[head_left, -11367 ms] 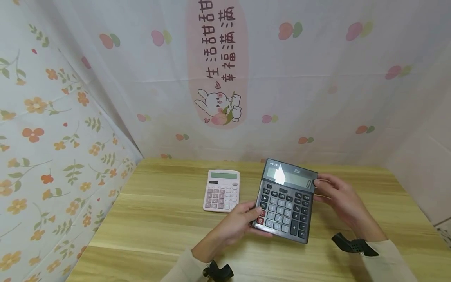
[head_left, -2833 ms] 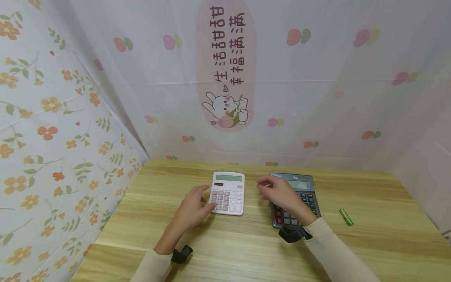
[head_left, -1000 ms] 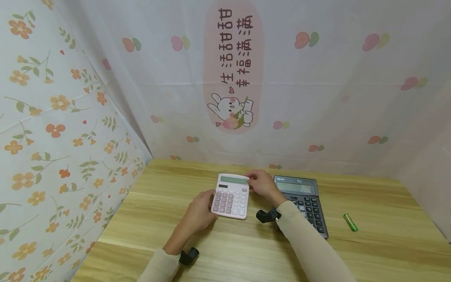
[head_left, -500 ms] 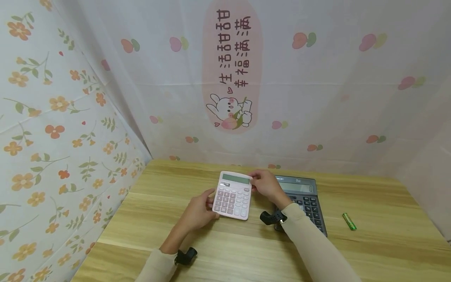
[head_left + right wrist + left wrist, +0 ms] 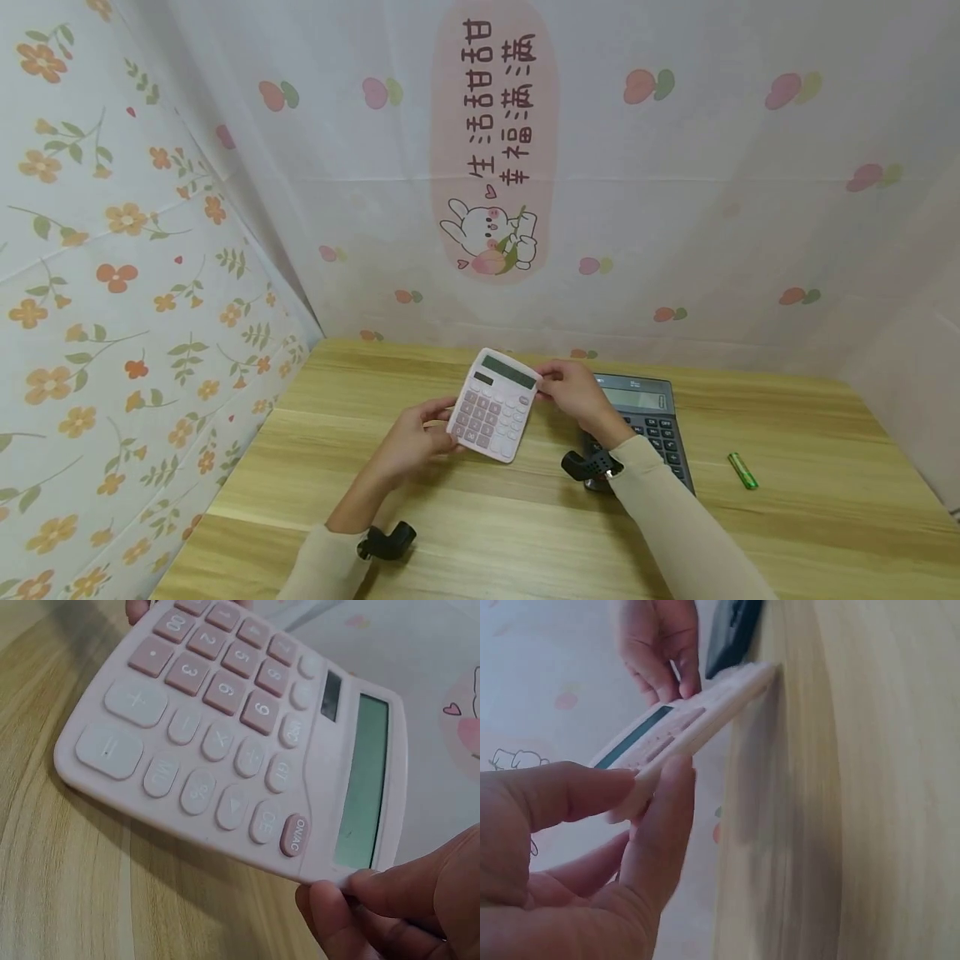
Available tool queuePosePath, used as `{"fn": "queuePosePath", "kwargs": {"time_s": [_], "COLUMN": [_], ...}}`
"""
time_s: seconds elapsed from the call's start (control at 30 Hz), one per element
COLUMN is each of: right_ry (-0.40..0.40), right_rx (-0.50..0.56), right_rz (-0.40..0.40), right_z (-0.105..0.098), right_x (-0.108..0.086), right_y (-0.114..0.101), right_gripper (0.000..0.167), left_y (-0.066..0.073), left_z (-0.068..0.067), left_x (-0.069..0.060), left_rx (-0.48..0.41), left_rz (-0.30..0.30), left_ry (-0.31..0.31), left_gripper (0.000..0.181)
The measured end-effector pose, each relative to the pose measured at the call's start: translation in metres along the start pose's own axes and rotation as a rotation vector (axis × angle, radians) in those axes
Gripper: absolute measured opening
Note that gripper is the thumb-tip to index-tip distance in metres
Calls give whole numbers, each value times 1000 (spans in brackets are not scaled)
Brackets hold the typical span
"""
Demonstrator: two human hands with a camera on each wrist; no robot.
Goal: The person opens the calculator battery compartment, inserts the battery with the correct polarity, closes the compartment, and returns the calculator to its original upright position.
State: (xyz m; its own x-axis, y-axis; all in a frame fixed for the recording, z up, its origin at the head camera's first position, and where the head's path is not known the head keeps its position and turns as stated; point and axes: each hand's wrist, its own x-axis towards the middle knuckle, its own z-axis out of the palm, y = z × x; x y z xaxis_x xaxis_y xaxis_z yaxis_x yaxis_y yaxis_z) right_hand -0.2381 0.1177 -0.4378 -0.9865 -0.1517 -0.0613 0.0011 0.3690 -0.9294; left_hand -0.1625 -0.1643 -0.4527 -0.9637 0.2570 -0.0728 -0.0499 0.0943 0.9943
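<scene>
A pink calculator (image 5: 495,407) is held tilted above the wooden table between both hands. My left hand (image 5: 411,437) pinches its lower left edge; the left wrist view shows the thumb and fingers on the rim. At the upper right corner, beside the screen, my right hand (image 5: 577,396) pinches it, thumb and fingers meeting on the edge in the right wrist view. The calculator's screen (image 5: 364,780) is blank. A larger dark grey calculator (image 5: 663,433) lies on the table under my right wrist, partly hidden by the hand and sleeve.
A green battery (image 5: 742,471) lies on the table to the right of the dark calculator. The wooden table (image 5: 480,533) ends at a printed cloth backdrop (image 5: 720,250) behind, with a flowered cloth (image 5: 150,350) at the left.
The dark calculator, held in both hands earliest, now lies on the table, and a battery has appeared at right. Both hands have since picked up the pink calculator, raising and turning it clockwise.
</scene>
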Motion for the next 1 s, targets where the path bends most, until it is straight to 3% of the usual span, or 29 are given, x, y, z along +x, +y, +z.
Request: {"fn": "queuePosePath", "kwargs": {"time_s": [0.1,0.37,0.53,0.73,1.0], "right_ry": [2,-9,-20,-54,-119], "right_rx": [18,-18,2,131,215], "right_rz": [-16,-51,-39,26,54], "right_z": [-1,-7,-9,-11,-16], "right_x": [-1,-2,-2,-3,-4], "right_y": [0,5,4,-1,-3], "right_gripper": [20,22,22,28,38], "left_y": [1,7,11,16,24], "left_z": [-2,-4,-4,-2,2], "left_x": [0,-1,-3,-7,-10], "left_rx": [-50,-22,69,182,425], "left_rz": [-3,45,80,153,360], "left_ry": [-24,-30,4,23,2], "left_gripper": [67,57,54,52,48]}}
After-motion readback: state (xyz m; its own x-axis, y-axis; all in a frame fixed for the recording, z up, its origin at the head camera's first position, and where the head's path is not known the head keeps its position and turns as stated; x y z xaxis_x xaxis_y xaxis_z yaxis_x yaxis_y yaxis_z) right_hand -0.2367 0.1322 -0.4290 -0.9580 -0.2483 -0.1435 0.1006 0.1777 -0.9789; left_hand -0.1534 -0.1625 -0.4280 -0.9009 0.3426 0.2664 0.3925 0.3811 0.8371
